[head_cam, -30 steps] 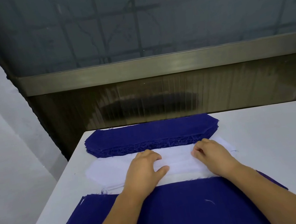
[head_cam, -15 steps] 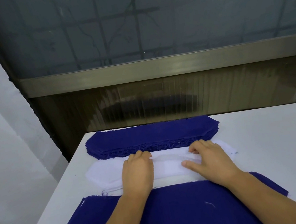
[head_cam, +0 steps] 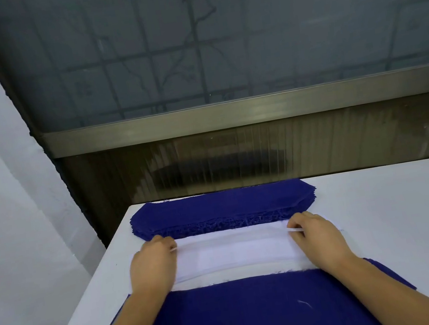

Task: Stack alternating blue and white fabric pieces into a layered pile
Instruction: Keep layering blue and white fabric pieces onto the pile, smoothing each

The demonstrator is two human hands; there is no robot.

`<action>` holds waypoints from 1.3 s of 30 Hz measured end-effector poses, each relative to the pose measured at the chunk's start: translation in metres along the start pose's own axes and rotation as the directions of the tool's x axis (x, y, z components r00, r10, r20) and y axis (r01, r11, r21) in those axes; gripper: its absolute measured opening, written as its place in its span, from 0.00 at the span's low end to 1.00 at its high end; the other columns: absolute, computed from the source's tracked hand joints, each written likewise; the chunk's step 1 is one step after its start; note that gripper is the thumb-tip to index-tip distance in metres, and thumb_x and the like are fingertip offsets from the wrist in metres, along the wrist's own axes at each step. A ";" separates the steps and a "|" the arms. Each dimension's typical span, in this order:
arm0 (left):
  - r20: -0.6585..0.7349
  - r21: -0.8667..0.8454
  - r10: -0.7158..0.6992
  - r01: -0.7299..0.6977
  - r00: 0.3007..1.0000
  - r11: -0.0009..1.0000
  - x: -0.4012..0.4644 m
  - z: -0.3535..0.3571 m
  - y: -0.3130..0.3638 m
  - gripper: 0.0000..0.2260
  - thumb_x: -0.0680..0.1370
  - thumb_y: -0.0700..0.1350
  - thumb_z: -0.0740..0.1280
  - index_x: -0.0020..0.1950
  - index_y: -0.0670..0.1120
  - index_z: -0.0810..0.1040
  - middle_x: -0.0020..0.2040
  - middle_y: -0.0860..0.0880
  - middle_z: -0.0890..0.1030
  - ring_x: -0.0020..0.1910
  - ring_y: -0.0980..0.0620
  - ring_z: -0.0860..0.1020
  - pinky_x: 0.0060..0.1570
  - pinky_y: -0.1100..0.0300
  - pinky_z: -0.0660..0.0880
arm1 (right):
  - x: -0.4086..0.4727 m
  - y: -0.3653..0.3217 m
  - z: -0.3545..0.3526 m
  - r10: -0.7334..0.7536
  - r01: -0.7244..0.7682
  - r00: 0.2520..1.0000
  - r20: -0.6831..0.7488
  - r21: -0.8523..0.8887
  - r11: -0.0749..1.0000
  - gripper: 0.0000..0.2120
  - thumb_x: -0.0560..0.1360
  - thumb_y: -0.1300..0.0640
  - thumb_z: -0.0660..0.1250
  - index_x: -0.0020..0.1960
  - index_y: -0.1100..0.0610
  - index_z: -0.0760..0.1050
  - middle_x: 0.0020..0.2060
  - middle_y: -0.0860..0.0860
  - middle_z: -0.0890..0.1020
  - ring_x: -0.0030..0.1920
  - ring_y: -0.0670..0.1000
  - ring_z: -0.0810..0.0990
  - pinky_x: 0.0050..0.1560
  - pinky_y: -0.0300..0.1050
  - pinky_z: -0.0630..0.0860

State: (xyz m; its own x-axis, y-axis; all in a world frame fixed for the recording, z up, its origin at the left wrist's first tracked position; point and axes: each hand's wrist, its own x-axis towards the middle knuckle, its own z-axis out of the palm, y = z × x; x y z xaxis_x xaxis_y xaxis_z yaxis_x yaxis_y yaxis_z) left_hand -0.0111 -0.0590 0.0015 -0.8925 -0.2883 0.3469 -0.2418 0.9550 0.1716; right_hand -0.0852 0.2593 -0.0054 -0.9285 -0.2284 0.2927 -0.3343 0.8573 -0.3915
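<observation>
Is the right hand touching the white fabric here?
Touching. The head view shows the right hand lying on the white fabric, its fingers curled over the far edge near the right end and pinching up a thin layer.

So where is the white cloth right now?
The white cloth lies mid-table, between the far blue pile and the near blue piece, pinched by both hands.

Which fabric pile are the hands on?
The white pile, in the middle between the far blue stack and near blue pile; both hands pinch its ends.
</observation>
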 end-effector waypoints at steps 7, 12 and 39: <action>0.054 -0.034 0.223 -0.221 0.973 0.975 -0.022 -0.053 -0.026 0.14 0.76 0.40 0.69 0.60 0.49 0.81 0.57 0.51 0.80 0.56 0.52 0.76 0.56 0.64 0.70 | -0.018 0.008 -0.042 -0.076 0.080 0.996 -0.053 0.062 0.995 0.08 0.77 0.59 0.64 0.53 0.49 0.78 0.49 0.41 0.79 0.48 0.43 0.76 0.49 0.34 0.69; -0.216 0.044 0.484 -0.487 0.848 0.872 -0.072 -0.068 -0.041 0.10 0.68 0.36 0.73 0.47 0.47 0.86 0.43 0.49 0.81 0.41 0.49 0.79 0.42 0.61 0.72 | -0.084 0.031 -0.064 -0.497 0.493 0.830 -0.252 -0.084 0.866 0.13 0.79 0.52 0.59 0.46 0.53 0.82 0.45 0.43 0.81 0.47 0.45 0.77 0.51 0.35 0.70; -0.052 -0.123 0.483 -0.486 0.874 0.865 -0.128 -0.069 -0.065 0.28 0.80 0.63 0.50 0.50 0.50 0.86 0.55 0.57 0.81 0.55 0.65 0.74 0.62 0.78 0.59 | -0.130 0.064 -0.072 -0.576 0.550 0.800 -0.166 -0.179 0.816 0.22 0.80 0.43 0.55 0.43 0.52 0.85 0.46 0.44 0.84 0.47 0.42 0.78 0.50 0.36 0.72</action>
State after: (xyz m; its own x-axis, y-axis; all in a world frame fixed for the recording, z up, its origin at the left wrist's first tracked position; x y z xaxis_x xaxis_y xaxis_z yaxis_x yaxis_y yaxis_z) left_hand 0.1452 -0.0884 0.0092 -0.8771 0.2060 0.4340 0.2713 0.9579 0.0937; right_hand 0.0259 0.3769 -0.0056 -0.5234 -0.6002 0.6048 -0.7548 0.6559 -0.0022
